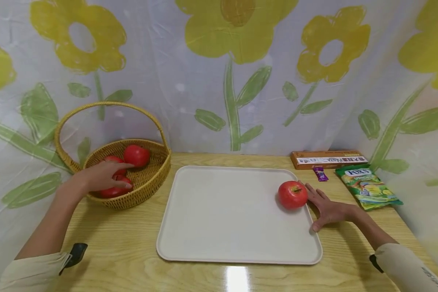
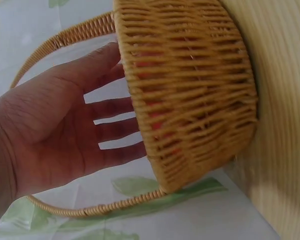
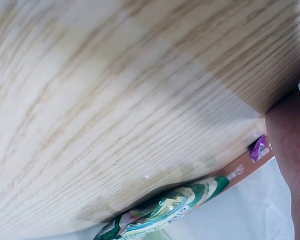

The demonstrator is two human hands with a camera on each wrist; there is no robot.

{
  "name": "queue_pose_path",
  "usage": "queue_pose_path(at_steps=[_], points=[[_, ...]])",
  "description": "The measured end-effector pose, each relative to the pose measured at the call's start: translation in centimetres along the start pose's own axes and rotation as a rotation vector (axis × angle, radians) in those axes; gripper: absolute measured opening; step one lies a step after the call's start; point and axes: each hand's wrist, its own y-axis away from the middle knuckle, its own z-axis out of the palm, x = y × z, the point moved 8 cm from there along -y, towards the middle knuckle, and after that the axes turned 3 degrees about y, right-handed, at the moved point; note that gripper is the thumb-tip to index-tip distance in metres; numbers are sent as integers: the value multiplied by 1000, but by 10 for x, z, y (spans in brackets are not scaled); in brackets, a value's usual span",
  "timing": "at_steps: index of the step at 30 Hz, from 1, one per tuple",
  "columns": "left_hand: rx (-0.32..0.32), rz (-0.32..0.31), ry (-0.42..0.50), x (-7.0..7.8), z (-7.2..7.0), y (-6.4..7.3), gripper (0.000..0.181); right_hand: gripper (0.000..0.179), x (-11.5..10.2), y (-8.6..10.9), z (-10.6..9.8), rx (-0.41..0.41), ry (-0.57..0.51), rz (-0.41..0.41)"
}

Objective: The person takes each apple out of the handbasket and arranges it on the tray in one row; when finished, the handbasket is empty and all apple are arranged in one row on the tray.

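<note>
In the head view my left hand (image 1: 101,176) reaches over the rim of a wicker basket (image 1: 149,188) at the left. Three red apples (image 1: 136,155) show inside the basket, two of them partly hidden by that hand. The left wrist view shows the left hand (image 2: 72,120) with its fingers extended, their tips hidden behind the basket's wall (image 2: 190,95). A red apple (image 1: 292,195) stands on the right side of a white tray (image 1: 237,215). My right hand (image 1: 326,209) lies just right of this apple at the tray's edge, fingers spread.
Behind the right hand are a long brown box (image 1: 328,159), a small purple wrapped candy (image 1: 320,174) and a green candy bag (image 1: 368,186). A flower-printed curtain (image 1: 168,81) rises behind the wooden table (image 1: 124,247). The basket's tall handle (image 1: 109,104) arches over it.
</note>
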Motion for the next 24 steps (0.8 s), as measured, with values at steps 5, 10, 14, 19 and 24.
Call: queue_pose_path(at_steps=[5,10,14,19,24], points=[[-75,-97,56,-15,7,13,71,135,-2,-1,-1,8,12,-17],[-121,-126,85,-19,10,17,77,137,-1,1,0,6,-1,7],[-129,-144,68,-19,7,18,78,135,-2,4,-2,14,-3,12],[-107,-130,26,-17,1,16,76,136,-3,4,-1,9,-10,26],[-50,-148,44,-19,-17,18,78,136,-2,3,-1,4,-16,28]])
